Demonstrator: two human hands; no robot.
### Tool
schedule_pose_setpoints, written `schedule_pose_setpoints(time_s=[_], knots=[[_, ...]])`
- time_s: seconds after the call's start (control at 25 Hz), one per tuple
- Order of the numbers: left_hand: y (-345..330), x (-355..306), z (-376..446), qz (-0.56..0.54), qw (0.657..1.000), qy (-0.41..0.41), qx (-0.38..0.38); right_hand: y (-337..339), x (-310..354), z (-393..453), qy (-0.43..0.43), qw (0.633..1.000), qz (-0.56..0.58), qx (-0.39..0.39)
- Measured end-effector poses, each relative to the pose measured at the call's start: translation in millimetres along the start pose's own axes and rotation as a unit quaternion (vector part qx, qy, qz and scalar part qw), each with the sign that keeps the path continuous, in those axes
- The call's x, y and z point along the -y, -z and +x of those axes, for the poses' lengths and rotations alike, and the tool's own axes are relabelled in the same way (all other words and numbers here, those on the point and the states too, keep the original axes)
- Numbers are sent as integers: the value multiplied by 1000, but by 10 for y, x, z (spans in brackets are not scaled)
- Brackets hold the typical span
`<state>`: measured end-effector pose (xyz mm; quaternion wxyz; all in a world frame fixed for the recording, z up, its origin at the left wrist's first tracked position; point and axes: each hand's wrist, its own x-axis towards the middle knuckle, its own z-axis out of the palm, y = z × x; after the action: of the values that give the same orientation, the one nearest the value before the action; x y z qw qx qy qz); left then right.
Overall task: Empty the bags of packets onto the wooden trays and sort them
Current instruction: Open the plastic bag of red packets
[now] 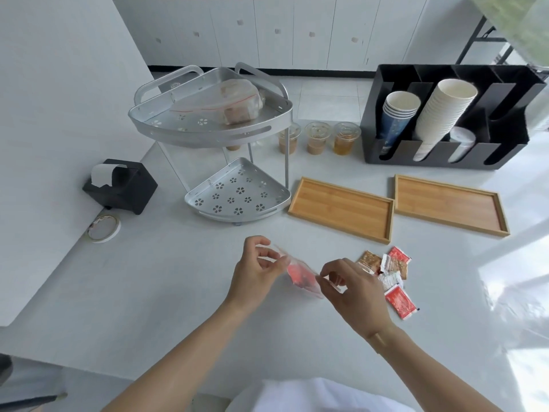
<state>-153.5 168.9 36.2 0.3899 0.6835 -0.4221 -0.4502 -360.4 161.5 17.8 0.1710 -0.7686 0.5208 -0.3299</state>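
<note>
Near the front edge of the counter point(178, 292), both hands pinch one small clear plastic bag point(300, 273) held just above the surface. The left hand point(255, 272) has its grip closed on the bag's far-left corner, thumb against fingertips; the right hand point(353, 295) has its grip closed on the near-right edge. The bag is thin, crinkled film, stretched between the two hands, with red packets showing blurred through it; how many it holds is hard to make out.

Just right of the right hand a small heap of packets point(389, 275) lies loose on the counter: flat glossy sachets, red, white and brown, overlapping one another, partly hidden behind the fingers.

Farther back and to the right lie two shallow rectangular wooden trays with raised rims, the left tray point(341, 208) and the right tray point(448, 203) side by side, almost touching.

Left of them stands a two-tier metal corner rack point(237, 191) with flower-shaped holes; its upper shelf carries another clear bag point(228, 105) of packets. Behind the trays stand three lidded plastic cups point(318, 138) and a black organiser point(445, 117) holding stacked paper cups. At far left sit a black dispenser point(121, 185) and a roll of tape point(104, 228).
</note>
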Motion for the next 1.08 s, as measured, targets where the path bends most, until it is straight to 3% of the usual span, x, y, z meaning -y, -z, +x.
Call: schedule_pose_setpoints(time_s=[0.08, 0.24, 0.4, 0.48, 0.6, 0.8, 0.96, 1.08], knots=[[-33, -64, -61, -4, 999, 45, -25, -40, 38, -1, 30, 999, -21, -28], [-66, -195, -131, -66, 982, 140, 106, -115, 95, -50, 105, 990, -84, -45], [-111, -242, -134, -28, 983, 147, 107, -144, 164, -98, 116, 988, -99, -22], [-110, -238, -133, -1, 985, 144, 97, -131, 216, -98, 80, 994, -76, 17], [-85, -234, -133, 21, 986, 131, 98, -54, 318, -68, -52, 993, 20, 106], [-91, -202, -137, 9, 988, 113, 105, 32, 279, 167, -154, 950, 166, 216], [-123, -130, -125, -4, 987, 104, 121, 14, 205, 237, -175, 936, 184, 245], [-111, -89, -96, -5, 987, 82, 137, 43, 207, 260, -238, 900, 259, 259]])
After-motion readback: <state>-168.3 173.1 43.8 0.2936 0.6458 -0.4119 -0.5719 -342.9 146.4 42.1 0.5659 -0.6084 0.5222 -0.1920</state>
